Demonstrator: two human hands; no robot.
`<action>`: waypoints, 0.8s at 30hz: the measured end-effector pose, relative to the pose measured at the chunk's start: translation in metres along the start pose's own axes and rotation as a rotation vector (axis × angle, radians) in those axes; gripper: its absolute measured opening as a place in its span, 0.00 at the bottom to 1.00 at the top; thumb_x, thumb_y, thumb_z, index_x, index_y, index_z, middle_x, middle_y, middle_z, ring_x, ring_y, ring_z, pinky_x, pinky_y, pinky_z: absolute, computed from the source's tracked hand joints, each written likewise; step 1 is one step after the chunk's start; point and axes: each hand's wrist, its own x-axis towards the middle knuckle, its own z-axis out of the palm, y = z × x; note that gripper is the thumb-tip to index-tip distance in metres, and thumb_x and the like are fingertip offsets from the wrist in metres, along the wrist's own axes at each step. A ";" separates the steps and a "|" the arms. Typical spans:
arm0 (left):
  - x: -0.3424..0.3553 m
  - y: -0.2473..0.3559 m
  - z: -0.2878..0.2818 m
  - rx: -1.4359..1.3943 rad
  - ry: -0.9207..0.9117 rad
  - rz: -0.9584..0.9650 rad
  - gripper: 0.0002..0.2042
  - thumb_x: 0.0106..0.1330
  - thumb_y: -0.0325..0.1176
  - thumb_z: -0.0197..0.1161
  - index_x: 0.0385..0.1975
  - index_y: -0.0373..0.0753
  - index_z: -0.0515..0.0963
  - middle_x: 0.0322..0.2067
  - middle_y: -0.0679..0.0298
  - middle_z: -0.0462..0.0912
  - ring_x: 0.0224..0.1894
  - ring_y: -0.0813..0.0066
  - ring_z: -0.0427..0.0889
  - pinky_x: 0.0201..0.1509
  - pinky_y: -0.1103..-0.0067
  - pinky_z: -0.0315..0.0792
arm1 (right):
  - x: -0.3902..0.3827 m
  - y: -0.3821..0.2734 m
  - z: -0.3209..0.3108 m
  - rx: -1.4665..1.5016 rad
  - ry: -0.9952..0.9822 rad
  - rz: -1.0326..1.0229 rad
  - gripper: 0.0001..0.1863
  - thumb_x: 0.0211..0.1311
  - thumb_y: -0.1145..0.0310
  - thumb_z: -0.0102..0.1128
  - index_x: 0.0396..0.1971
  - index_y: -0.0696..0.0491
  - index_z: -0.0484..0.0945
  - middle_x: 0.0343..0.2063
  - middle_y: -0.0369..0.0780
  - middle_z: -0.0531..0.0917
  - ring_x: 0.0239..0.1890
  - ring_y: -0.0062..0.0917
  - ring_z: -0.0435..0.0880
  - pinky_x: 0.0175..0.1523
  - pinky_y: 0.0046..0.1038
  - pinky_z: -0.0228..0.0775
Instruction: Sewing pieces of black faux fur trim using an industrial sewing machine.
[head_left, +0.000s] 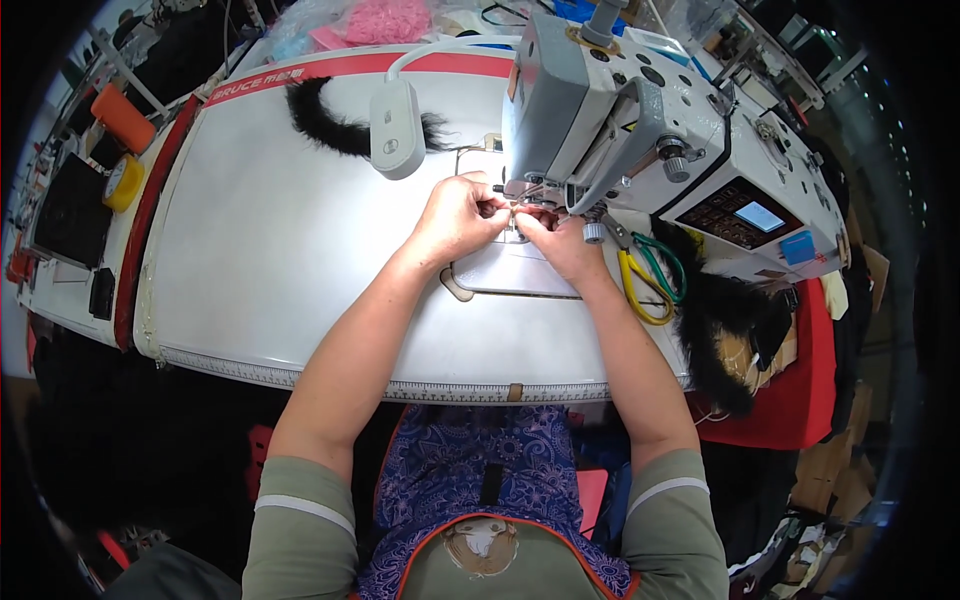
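Note:
Under the head of a grey and white sewing machine (555, 110), both hands meet at the presser foot. My left hand (455, 218) is closed in a pinch just left of the needle area. Opposite it, my right hand (567, 245) pinches close to the same spot, its thumb and fingers nearly touching those of the left. What lies between the fingertips is too small and hidden to name. The metal machine bed (515, 272) is below them. To the right of my right hand lie scissors (645, 285) with yellow and green handles.
A black furry strip (325, 122) lies behind a white lamp (397, 130) on the white table (270, 240). More black fur (715, 330) hangs over the right edge. A yellow tape roll (123, 182) sits far left. A ruler strip (440, 391) runs along the front edge.

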 end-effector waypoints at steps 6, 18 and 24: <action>0.000 0.000 0.000 -0.031 0.002 -0.002 0.05 0.48 0.25 0.64 0.25 0.31 0.81 0.23 0.62 0.75 0.25 0.76 0.77 0.32 0.81 0.72 | 0.000 0.000 0.001 0.021 0.002 0.026 0.07 0.54 0.70 0.62 0.32 0.56 0.80 0.26 0.30 0.78 0.28 0.12 0.71 0.33 0.16 0.64; 0.001 -0.001 0.003 -0.067 0.013 0.001 0.05 0.49 0.25 0.64 0.24 0.30 0.80 0.23 0.62 0.76 0.25 0.77 0.77 0.31 0.81 0.72 | -0.002 -0.005 -0.002 0.015 0.027 0.001 0.06 0.53 0.70 0.62 0.31 0.55 0.80 0.24 0.28 0.77 0.25 0.11 0.68 0.30 0.17 0.62; -0.001 0.007 0.001 -0.106 0.003 -0.002 0.05 0.50 0.25 0.64 0.23 0.29 0.80 0.24 0.62 0.77 0.26 0.76 0.78 0.32 0.81 0.72 | 0.003 0.005 0.004 0.034 0.140 -0.096 0.09 0.43 0.66 0.66 0.23 0.55 0.80 0.15 0.34 0.79 0.18 0.18 0.75 0.25 0.23 0.66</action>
